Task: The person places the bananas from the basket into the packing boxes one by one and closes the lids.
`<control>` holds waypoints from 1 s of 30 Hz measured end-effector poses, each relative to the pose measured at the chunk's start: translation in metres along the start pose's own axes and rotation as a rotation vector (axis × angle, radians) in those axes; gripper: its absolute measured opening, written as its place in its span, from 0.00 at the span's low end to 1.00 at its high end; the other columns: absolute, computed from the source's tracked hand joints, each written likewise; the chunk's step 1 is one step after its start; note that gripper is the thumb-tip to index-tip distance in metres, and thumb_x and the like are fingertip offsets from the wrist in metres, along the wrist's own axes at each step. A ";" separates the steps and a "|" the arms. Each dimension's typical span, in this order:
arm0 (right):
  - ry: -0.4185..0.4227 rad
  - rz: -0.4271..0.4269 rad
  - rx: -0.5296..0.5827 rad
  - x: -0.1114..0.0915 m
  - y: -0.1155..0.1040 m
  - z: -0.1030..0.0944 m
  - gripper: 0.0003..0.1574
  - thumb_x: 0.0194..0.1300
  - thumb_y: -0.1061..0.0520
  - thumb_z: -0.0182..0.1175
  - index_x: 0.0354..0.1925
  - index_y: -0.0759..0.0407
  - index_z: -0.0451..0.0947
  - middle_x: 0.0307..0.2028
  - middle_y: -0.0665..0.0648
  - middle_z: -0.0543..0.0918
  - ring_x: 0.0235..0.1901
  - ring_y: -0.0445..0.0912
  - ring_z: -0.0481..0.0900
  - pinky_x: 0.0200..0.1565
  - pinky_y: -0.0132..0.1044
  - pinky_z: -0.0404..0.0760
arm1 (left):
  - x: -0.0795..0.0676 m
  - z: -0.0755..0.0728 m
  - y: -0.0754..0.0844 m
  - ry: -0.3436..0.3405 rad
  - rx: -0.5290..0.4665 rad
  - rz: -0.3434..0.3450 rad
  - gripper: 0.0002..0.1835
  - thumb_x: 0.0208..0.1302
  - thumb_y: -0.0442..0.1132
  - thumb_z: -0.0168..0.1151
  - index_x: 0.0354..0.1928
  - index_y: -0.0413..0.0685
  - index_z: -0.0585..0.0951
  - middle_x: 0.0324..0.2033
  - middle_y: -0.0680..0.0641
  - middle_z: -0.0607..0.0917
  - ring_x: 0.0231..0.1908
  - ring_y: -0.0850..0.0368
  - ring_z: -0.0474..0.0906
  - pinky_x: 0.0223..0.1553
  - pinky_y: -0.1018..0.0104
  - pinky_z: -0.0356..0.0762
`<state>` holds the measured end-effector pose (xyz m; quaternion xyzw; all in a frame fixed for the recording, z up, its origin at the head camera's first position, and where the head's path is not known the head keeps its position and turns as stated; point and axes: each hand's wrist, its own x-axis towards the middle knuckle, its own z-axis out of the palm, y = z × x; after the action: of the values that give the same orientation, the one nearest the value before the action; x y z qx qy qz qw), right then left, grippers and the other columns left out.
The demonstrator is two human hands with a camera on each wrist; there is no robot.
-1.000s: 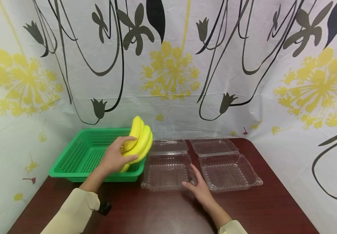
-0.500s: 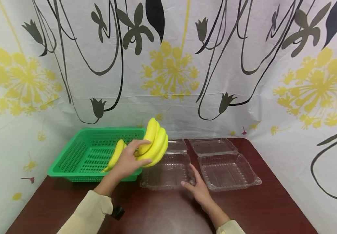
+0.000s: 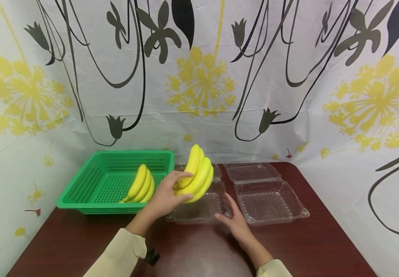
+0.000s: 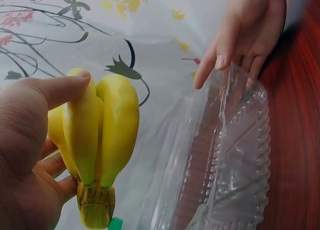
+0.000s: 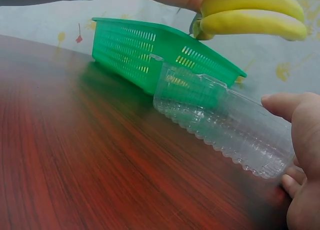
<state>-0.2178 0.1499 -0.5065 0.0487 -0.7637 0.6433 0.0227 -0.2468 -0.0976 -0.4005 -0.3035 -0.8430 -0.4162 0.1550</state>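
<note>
We see the left hand (image 3: 166, 195) curled round one banana bunch (image 3: 201, 177), held above the left clear clamshell (image 3: 199, 215), not yet set down. The right hand (image 3: 237, 224), fingers parted, is at that clamshell's side. Another bunch (image 3: 142, 186) lies in the green basket (image 3: 92, 206); we judge the work early.

One left hand (image 3: 165, 196), one right hand (image 3: 238, 226); two in all. Green slotted basket (image 3: 107, 206): one. One held banana bunch (image 3: 200, 177), one basketed banana bunch (image 3: 139, 184): two, at least three fruits visible in each. One left clear tray (image 3: 199, 212) with one left lid (image 3: 217, 172), one right clear tray (image 3: 271, 202) with one right lid (image 3: 252, 173): two each. One left cream sleeve (image 3: 119, 252), one right cream sleeve (image 3: 274, 269). Table (image 3: 199, 256): one. Large yellow printed flower heads (image 3: 205, 86): three.
</note>
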 end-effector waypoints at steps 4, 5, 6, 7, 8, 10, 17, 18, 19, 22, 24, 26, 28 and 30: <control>0.008 -0.010 -0.015 0.004 0.010 -0.001 0.47 0.49 0.54 0.64 0.63 0.42 0.52 0.60 0.55 0.60 0.59 0.49 0.55 0.55 0.52 0.55 | 0.001 0.009 0.001 -0.007 0.020 0.021 0.29 0.44 0.52 0.66 0.52 0.71 0.68 0.46 0.61 0.69 0.41 0.65 0.67 0.38 0.66 0.70; 0.011 -0.008 -0.024 0.004 0.011 -0.001 0.47 0.49 0.54 0.64 0.63 0.41 0.52 0.60 0.54 0.60 0.59 0.49 0.55 0.55 0.52 0.55 | 0.002 0.011 0.001 -0.011 0.020 0.017 0.29 0.44 0.52 0.66 0.52 0.72 0.69 0.45 0.62 0.69 0.41 0.66 0.67 0.38 0.66 0.70; 0.014 -0.005 -0.028 0.004 0.012 -0.001 0.47 0.49 0.54 0.64 0.63 0.40 0.52 0.60 0.54 0.60 0.59 0.48 0.55 0.55 0.52 0.56 | 0.002 0.013 0.001 -0.018 0.016 0.012 0.29 0.44 0.52 0.66 0.52 0.72 0.68 0.45 0.62 0.69 0.41 0.65 0.67 0.38 0.66 0.71; 0.014 -0.001 -0.034 0.004 0.012 -0.001 0.47 0.49 0.54 0.64 0.63 0.39 0.52 0.59 0.53 0.60 0.59 0.48 0.55 0.54 0.52 0.56 | 0.001 0.014 0.001 -0.027 0.009 0.003 0.29 0.44 0.52 0.66 0.52 0.71 0.68 0.45 0.61 0.70 0.40 0.65 0.67 0.38 0.66 0.71; 0.018 0.009 -0.036 0.005 0.012 -0.001 0.46 0.49 0.53 0.64 0.63 0.38 0.52 0.59 0.52 0.61 0.58 0.47 0.56 0.55 0.52 0.56 | 0.001 0.016 0.001 -0.032 0.003 -0.007 0.29 0.44 0.53 0.66 0.52 0.71 0.68 0.45 0.61 0.70 0.40 0.64 0.68 0.38 0.66 0.71; 0.021 0.016 -0.044 0.005 0.011 0.000 0.46 0.49 0.53 0.64 0.62 0.37 0.53 0.59 0.51 0.60 0.58 0.47 0.55 0.55 0.52 0.55 | 0.000 0.018 0.001 -0.043 -0.006 -0.024 0.29 0.44 0.53 0.65 0.52 0.71 0.68 0.45 0.60 0.70 0.40 0.63 0.68 0.37 0.65 0.71; 0.030 0.027 -0.050 0.004 0.009 0.000 0.46 0.48 0.53 0.64 0.62 0.35 0.53 0.59 0.52 0.61 0.58 0.49 0.56 0.54 0.52 0.57 | -0.004 0.027 -0.005 -0.073 -0.012 -0.060 0.29 0.45 0.53 0.65 0.52 0.70 0.68 0.46 0.59 0.70 0.41 0.63 0.69 0.39 0.65 0.71; 0.030 0.028 -0.048 0.004 0.009 0.000 0.46 0.48 0.53 0.64 0.62 0.35 0.53 0.59 0.53 0.61 0.58 0.49 0.56 0.54 0.52 0.57 | -0.005 0.028 -0.007 -0.075 -0.017 -0.061 0.29 0.45 0.53 0.65 0.53 0.69 0.68 0.46 0.58 0.70 0.41 0.62 0.69 0.39 0.65 0.70; 0.031 0.031 -0.048 0.004 0.009 0.000 0.46 0.48 0.53 0.64 0.62 0.35 0.53 0.59 0.53 0.61 0.58 0.49 0.56 0.54 0.52 0.57 | -0.005 0.030 -0.008 -0.077 -0.023 -0.067 0.29 0.45 0.53 0.65 0.53 0.69 0.68 0.47 0.58 0.70 0.42 0.62 0.68 0.40 0.64 0.70; 0.035 0.044 -0.051 0.004 0.009 0.000 0.46 0.48 0.52 0.64 0.61 0.34 0.53 0.59 0.52 0.61 0.58 0.48 0.56 0.54 0.52 0.57 | -0.007 0.033 -0.012 -0.070 -0.038 -0.080 0.29 0.45 0.52 0.65 0.53 0.67 0.69 0.47 0.57 0.71 0.43 0.61 0.68 0.41 0.64 0.70; 0.036 0.049 -0.057 0.004 0.009 0.000 0.46 0.48 0.51 0.64 0.61 0.33 0.53 0.59 0.51 0.60 0.58 0.48 0.56 0.54 0.53 0.57 | -0.008 0.035 -0.014 -0.064 -0.044 -0.090 0.29 0.44 0.51 0.66 0.52 0.65 0.69 0.48 0.57 0.71 0.43 0.61 0.68 0.41 0.63 0.70; 0.035 0.051 -0.060 0.004 0.009 0.000 0.46 0.49 0.51 0.64 0.61 0.33 0.52 0.59 0.51 0.60 0.58 0.48 0.55 0.54 0.53 0.56 | -0.009 0.037 -0.016 -0.067 -0.046 -0.116 0.29 0.44 0.50 0.66 0.52 0.67 0.70 0.48 0.58 0.71 0.43 0.62 0.68 0.41 0.63 0.70; 0.031 0.058 -0.060 0.004 0.010 0.000 0.46 0.49 0.50 0.64 0.61 0.32 0.52 0.59 0.50 0.60 0.58 0.48 0.55 0.54 0.53 0.56 | -0.011 0.039 -0.017 -0.077 -0.043 -0.148 0.28 0.44 0.50 0.66 0.51 0.69 0.70 0.48 0.59 0.70 0.43 0.63 0.68 0.41 0.64 0.70; 0.027 0.059 -0.057 0.004 0.011 0.000 0.46 0.49 0.50 0.64 0.61 0.32 0.52 0.60 0.50 0.59 0.59 0.48 0.54 0.54 0.54 0.56 | -0.013 0.041 -0.019 -0.094 -0.043 -0.173 0.29 0.45 0.50 0.66 0.52 0.71 0.69 0.48 0.59 0.70 0.43 0.63 0.68 0.41 0.64 0.69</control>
<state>-0.2232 0.1515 -0.5164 0.0168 -0.7823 0.6224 0.0152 -0.2495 -0.0786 -0.4439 -0.2521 -0.8634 -0.4311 0.0720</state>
